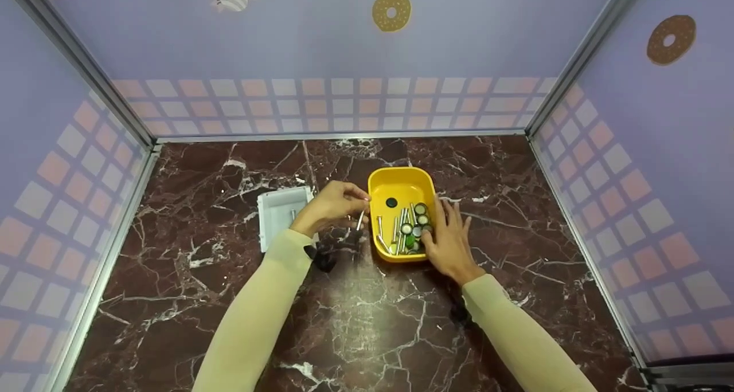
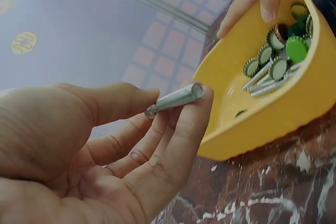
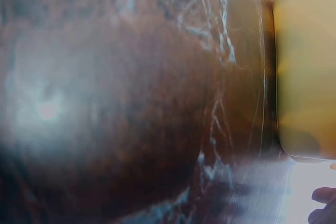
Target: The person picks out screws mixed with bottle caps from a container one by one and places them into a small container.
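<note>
My left hand point(image 1: 338, 204) pinches a silver metal bolt point(image 2: 181, 96) between thumb and fingers, just left of the yellow box point(image 1: 401, 174). The bolt's flared round end faces the left wrist camera. On the box's right side my right hand point(image 1: 451, 243) grips the wall, thumb over the rim and fingers outside. Inside the box lie several metal bolts point(image 1: 399, 231) and several bottle caps point(image 1: 422, 214), one of them bright green point(image 2: 297, 49). A dark round cap point(image 1: 391, 202) sits apart, farther back on the box floor.
A white tray point(image 1: 266, 220) stands on the left, partly behind my left hand and wrist, with a small metal bolt point(image 1: 293, 214) in it. Under everything is a dark red marbled tabletop point(image 1: 367, 323). Patterned panels point(image 1: 344, 48) enclose the back and both sides.
</note>
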Available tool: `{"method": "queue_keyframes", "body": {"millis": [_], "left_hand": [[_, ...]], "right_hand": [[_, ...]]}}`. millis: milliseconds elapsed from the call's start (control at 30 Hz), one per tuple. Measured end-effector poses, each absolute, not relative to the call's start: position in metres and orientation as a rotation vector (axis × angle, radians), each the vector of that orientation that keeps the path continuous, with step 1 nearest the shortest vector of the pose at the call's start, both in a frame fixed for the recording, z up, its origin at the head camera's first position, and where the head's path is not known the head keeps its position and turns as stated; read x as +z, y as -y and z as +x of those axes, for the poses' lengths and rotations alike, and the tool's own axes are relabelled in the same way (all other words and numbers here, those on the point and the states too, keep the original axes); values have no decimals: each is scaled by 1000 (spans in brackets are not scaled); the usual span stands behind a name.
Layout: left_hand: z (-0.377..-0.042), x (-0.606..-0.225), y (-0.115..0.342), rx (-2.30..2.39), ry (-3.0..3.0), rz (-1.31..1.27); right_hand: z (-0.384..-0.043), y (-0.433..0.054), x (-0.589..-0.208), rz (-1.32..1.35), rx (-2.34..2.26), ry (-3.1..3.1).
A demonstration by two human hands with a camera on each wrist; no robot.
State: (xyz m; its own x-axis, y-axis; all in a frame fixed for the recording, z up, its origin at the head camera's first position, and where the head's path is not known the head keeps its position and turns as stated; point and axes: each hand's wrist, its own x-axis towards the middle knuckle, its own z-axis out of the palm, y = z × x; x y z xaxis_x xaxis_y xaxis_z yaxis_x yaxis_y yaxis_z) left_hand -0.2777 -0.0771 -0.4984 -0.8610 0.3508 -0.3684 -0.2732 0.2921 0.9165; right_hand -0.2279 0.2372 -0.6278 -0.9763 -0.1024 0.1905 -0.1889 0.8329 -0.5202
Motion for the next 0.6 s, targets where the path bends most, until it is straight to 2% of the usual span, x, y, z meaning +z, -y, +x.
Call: {"method": "queue_keyframes", "body": {"millis": [600], "left_hand": [[-273, -499, 140, 1652, -2103, -43]], "right_hand": [[-228, -237, -627, 237, 832, 2863]]}}
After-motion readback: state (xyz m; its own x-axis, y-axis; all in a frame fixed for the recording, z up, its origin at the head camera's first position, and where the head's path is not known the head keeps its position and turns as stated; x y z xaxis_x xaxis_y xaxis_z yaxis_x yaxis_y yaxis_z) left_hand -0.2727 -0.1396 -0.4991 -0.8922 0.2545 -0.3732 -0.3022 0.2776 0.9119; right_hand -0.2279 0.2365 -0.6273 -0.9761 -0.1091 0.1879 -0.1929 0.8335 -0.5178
